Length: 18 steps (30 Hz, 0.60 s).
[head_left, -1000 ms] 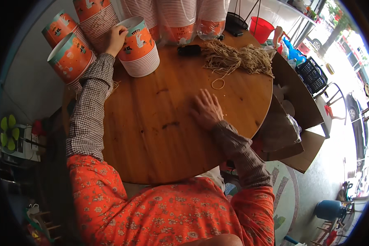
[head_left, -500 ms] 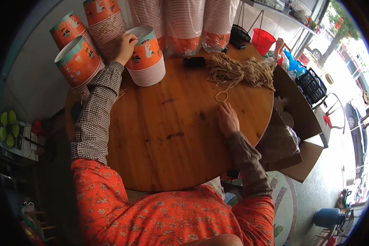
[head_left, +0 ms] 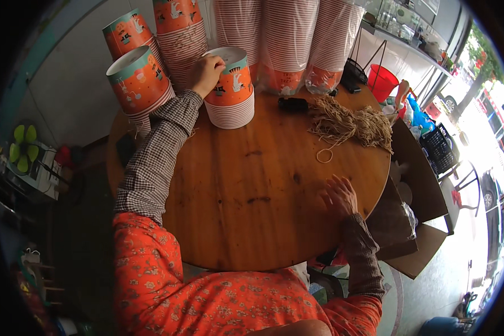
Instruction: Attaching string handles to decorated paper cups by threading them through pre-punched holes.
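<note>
The rim of a short stack of orange paper tubs (head_left: 231, 89) is gripped at its left side by the left hand (head_left: 206, 74), the fingers bent together over the edge. The stack is stood upright on the round wooden table (head_left: 224, 224), in front of plastic-wrapped stacks (head_left: 288, 45). The right hand (head_left: 341, 196) is held with fingers spread near the table's right edge; whether the wood is touched cannot be told. Beyond it a bundle of tan strands (head_left: 355, 123) is laid

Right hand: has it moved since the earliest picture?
Yes. The right hand has moved rightward, closer to the right edge of the round wooden table.
</note>
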Available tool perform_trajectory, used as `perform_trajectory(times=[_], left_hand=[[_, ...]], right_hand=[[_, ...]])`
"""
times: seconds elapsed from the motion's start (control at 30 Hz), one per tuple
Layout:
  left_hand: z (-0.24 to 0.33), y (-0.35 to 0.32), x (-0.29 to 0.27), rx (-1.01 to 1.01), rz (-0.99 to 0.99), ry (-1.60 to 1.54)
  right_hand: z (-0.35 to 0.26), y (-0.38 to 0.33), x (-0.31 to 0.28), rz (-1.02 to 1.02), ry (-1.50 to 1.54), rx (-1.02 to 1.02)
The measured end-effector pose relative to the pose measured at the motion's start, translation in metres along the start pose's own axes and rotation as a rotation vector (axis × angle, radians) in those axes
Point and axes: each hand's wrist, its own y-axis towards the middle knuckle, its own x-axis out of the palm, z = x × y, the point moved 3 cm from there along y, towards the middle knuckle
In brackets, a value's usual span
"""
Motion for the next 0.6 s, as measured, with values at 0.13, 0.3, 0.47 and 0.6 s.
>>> perform_trajectory(times=[0.13,0.3,0.47,0.6], left_hand=[[-0.006,0.006,-0.001,-0.021,-0.008,-0.02],[-0.011,0.012,-0.005,-0.044,0.063,-0.091],[-0.011,0.031,-0.026,0.115,0.12,0.024],[-0.017,0.039,-0.036,0.055,0.093,-0.034]], right_hand=[[-0.032,0.013,-0.013,0.081,0.053,-0.004],[-0.049,0.048,-0.012,0.224,0.152,0.04],[-0.062,0.077,0.0,0.298,0.266,0.083],[-0.05,0.075,0.031,0.265,0.307,0.176]])
